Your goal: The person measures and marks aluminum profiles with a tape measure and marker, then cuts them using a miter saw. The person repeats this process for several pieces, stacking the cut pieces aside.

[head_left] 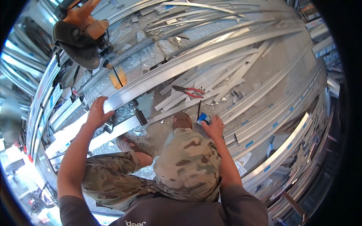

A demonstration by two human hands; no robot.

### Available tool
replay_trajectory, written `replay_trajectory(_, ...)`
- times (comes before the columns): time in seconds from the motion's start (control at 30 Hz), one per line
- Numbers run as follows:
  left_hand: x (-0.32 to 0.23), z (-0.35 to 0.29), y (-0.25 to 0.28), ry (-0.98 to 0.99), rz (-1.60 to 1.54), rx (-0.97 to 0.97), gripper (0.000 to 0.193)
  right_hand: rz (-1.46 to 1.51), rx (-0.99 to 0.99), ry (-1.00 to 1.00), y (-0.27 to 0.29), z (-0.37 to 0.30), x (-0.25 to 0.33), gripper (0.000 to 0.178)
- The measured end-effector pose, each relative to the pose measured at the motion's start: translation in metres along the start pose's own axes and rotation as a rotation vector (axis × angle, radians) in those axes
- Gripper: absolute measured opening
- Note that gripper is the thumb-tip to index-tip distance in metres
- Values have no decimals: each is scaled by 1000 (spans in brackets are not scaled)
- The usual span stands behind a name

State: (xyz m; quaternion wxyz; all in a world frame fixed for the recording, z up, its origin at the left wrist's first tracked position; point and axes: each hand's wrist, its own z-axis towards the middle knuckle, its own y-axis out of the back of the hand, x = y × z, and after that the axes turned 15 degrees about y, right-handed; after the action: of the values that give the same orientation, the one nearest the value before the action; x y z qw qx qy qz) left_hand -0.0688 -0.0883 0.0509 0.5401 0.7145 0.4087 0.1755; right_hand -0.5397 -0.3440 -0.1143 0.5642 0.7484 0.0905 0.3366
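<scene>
My left hand rests at the near edge of a long silvery metal profile, its thumb spread from the fingers. That profile runs from the lower left to the upper right and passes by the base of an orange and black cutting saw with a toothed round blade. Beside my right shoe, my right hand is closed at a small blue object low over the floor; its exact kind is unclear. Pliers with red handles lie on metal strips between the profile and my feet.
A black clamp-like part sits by a shorter profile near my left foot. Yellow plates stand at the saw's base. Long profiles with blue labels lie to the right. Offcuts and shavings litter the floor.
</scene>
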Motion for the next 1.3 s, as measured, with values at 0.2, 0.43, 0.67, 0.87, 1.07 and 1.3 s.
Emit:
replay_trajectory(0.2, 127, 15, -29, 167, 285, 159, 114, 613, -246, -3, -19, 138, 9, 53)
replay_trajectory(0.43, 153, 0, -67, -22, 11, -172, 95, 1045, -44, -497, 17, 265, 105, 46)
replay_trajectory(0.67, 183, -3, -83, 46, -19, -138, 102, 1021, -197, -477, 16, 245, 125, 25)
replay_trajectory(0.87, 223, 12, -88, -88, 68, -496, 100, 935, -250, -363, 17, 265, 145, 33)
replay_trajectory(1.07, 182, 44, -20, 106, -28, -277, 96, 1026, -165, -325, 41, 306, 177, 26)
replay_trajectory(1.3, 209, 59, -17, 258, 49, -224, 96, 1025, -55, -296, 29, 334, 217, 28)
